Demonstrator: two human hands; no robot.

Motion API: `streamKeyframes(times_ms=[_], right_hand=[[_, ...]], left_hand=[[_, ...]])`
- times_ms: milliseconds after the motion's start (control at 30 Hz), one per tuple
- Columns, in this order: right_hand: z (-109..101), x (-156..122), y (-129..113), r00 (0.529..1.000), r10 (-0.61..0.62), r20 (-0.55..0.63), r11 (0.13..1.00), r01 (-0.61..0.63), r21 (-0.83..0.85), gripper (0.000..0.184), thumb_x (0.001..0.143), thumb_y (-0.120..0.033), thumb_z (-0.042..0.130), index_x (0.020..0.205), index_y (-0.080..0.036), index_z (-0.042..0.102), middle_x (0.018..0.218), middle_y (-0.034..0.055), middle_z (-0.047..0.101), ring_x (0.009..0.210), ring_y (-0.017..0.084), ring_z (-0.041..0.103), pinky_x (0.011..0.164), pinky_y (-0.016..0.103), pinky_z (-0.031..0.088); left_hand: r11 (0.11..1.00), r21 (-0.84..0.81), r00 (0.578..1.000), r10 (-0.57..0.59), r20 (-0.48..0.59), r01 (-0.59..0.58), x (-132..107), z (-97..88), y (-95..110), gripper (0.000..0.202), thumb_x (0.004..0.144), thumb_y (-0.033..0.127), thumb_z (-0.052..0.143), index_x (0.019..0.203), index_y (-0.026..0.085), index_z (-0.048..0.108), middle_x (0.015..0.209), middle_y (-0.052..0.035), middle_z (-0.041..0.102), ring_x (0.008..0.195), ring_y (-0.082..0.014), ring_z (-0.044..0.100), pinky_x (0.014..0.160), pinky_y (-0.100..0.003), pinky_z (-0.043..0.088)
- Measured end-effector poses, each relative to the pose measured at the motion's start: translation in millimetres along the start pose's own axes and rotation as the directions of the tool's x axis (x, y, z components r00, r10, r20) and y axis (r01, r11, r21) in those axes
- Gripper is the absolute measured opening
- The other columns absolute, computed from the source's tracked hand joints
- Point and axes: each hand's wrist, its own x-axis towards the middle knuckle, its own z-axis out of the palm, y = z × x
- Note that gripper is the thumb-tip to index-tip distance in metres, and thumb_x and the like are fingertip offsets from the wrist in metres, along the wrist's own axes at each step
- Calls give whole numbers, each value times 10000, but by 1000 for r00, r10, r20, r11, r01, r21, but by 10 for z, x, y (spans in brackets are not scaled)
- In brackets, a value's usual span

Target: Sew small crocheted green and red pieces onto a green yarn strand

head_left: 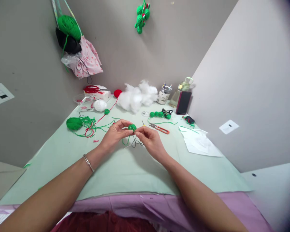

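Between the thumb and fingers of my left hand (114, 134) is a small green crocheted ball (132, 128). My right hand (149, 140) pinches at the ball's right side; what its fingertips hold is too small to make out. A dark thread (135, 141) and a green yarn tail hang in loops below the ball. Just beyond my right hand lie orange-handled thread snips (160, 129). Behind them is a row of several green crocheted balls (157, 114).
Green yarn (74, 123) and tangled strands lie left. White stuffing (137, 96), a red yarn ball (117, 93), a white yarn ball (100, 105), a pen jar (163, 95), a bottle (180, 95) and a phone (183, 103) stand behind. White paper (198, 141) lies right.
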Motion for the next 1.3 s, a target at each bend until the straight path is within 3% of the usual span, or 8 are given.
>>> streamKeyframes(times_ms=[267,833,1300], right_hand=[[-97,-15,-49,999,-12,-30,997,10,-75,205,857,-316,583,844,-147,698,614,-24,452,554,101,340,506,252,262],[-72,-37,-92,999,48,12,993,-47,-109,201,851,-343,585,807,-168,674,577,-33,445,530,101,327,488,251,243],[-81,-37,-62,1000,8,12,989,-7,-149,213,867,-352,577,820,-171,677,612,-18,510,535,103,356,495,253,265]], left_hand=[[1000,-1,1000,-1,16,1,-2,-61,-8,285,758,276,766,1002,212,636,1025,-25,628,915,-178,644,927,-395,473],[998,52,999,39,-4,-39,-4,-40,2,298,709,260,791,971,209,658,1018,-30,664,873,-162,630,861,-340,465],[995,84,999,50,7,-50,-1,-46,2,308,717,266,786,989,210,654,998,-40,676,922,-196,636,893,-381,467]])
